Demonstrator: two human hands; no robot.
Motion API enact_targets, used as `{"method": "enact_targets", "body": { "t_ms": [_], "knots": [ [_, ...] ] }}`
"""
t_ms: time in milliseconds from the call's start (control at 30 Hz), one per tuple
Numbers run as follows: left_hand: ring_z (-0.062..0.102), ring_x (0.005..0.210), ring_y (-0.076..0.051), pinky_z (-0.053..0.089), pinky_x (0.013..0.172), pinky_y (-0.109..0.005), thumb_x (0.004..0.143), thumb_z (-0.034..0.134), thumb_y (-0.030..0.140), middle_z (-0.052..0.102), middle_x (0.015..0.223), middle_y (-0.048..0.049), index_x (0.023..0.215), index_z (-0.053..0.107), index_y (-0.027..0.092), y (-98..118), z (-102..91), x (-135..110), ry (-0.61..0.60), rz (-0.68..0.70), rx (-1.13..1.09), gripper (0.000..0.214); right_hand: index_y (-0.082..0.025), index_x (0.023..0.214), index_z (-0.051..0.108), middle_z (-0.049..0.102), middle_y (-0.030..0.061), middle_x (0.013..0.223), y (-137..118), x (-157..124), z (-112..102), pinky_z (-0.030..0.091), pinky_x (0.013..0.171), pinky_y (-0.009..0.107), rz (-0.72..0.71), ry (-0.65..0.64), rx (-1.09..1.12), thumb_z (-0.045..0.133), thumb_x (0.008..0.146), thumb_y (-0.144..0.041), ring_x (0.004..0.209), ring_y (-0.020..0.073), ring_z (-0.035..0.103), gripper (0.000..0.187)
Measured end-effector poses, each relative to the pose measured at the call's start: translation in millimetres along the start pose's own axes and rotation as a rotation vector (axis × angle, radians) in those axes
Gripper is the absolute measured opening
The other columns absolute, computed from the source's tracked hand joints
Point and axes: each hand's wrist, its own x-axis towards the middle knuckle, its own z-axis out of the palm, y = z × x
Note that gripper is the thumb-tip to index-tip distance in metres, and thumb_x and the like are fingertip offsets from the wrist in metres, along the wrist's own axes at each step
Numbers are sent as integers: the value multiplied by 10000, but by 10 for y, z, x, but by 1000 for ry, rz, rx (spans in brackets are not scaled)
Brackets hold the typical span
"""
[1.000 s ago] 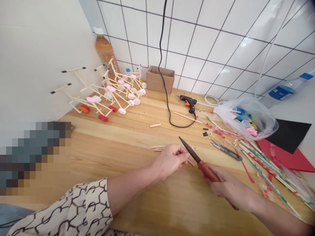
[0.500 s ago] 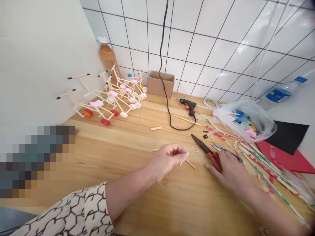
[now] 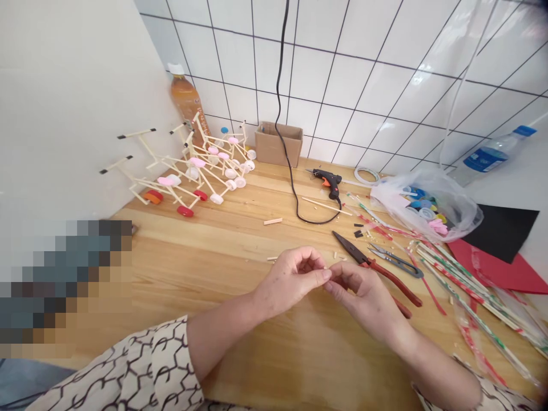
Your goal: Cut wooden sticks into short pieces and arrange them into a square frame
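Over the middle of the table my left hand (image 3: 293, 279) is closed in a pinch, with a small pale bit of wooden stick at its fingertips. The fingertips of my right hand (image 3: 368, 297) meet them there, also pinched, and mostly hide what lies between. Just beyond my right hand are red-handled pliers (image 3: 396, 281), lying partly behind it with their dark jaws pointing away. Thread snips (image 3: 398, 261) rest beside the pliers. A short stick piece (image 3: 273, 221) lies farther back on the wood.
Stick frames with bottle-cap wheels (image 3: 197, 162) stand at the back left by a tea bottle (image 3: 187, 103). A cardboard box (image 3: 278, 144) and a corded glue gun (image 3: 327, 181) sit near the wall. Rightward are a bag of caps (image 3: 428, 211), wrapped chopsticks (image 3: 471, 285) and red card (image 3: 492, 268).
My right hand has left the pliers and moved left to meet my left hand's fingertips. The pliers' handles now show, turned more to the right. My left hand has barely moved.
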Motion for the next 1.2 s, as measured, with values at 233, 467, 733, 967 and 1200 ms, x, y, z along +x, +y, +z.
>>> {"method": "enact_targets", "body": {
  "t_ms": [233,467,733,967,1200],
  "knots": [
    [452,567,-85,351,556,-208,778,542,296,514,598,27,674,571,149,60,-182,78,5,20,188,182,-185,668,492,425,-35,597,35,-35,59,329,538,236,40,-33,115,515,806,-347,569,109,389,213],
    [473,550,-97,346,532,-213,739,582,272,543,592,24,656,599,158,249,-560,105,90,67,562,142,-180,719,514,490,-25,650,134,-72,91,327,567,228,119,10,319,575,789,-375,602,103,404,216],
    [556,657,-159,360,587,-259,715,559,151,632,754,-30,685,664,179,168,-587,117,-110,54,1214,112,-175,716,526,510,-18,643,162,-73,120,335,551,227,134,7,360,611,764,-401,591,104,420,246],
    [598,749,-216,408,622,-287,757,499,137,630,761,-76,685,657,160,86,-574,141,-177,126,1363,175,-172,714,546,515,-21,635,205,-64,121,324,531,223,144,-14,401,614,769,-388,563,92,403,233],
    [583,727,-214,417,647,-307,780,454,149,631,780,-96,718,606,141,76,-522,104,-180,168,1335,164,-166,730,565,473,-44,595,250,-57,142,276,504,221,181,-7,529,636,759,-389,519,76,359,236]
  ]
}}
